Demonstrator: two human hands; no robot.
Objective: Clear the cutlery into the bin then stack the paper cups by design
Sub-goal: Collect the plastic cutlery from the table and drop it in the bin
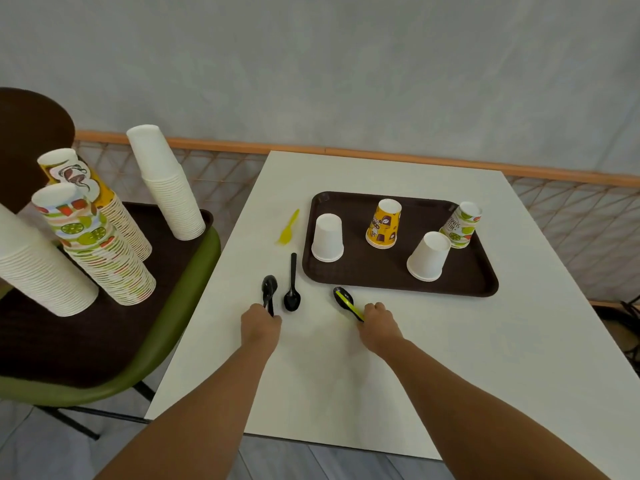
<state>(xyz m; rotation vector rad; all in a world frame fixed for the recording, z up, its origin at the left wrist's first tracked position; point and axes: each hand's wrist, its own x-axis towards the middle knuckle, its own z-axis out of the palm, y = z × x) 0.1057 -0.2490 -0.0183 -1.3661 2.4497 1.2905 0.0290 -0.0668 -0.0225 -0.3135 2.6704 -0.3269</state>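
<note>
**Left hand [260,322] and right hand [379,322] each gripping cutlery**

Left hand: fingers curled round the handle of a black spoon [269,288], bowl pointing away, low over the white table [346,393]. It may be two spoons nested; cannot tell. Right hand: fingers curled round a second black spoon [341,295] and a yellow-green utensil [351,305] laid along its handle, type hidden by the fingers.

Between the hands, nearer the left, a loose black spoon [292,287] lies on the table, bowl toward the person. Farther off, a yellow plastic fork [288,229] lies just left of the brown tray [381,278].

On the tray stand four paper cups, all upside down and apart:
- plain white cup [327,237] at left
- yellow printed cup [383,224] in the middle
- lime-print cup [462,225] at the far right edge
- another white cup [429,256] just in front of it

To the left, a green chair [194,306] carries a second brown tray [173,244] with tall inverted stacks: white stack [166,188], yellow stack [114,216], lime-print stack [104,258], nearer white stack [38,271].
</note>
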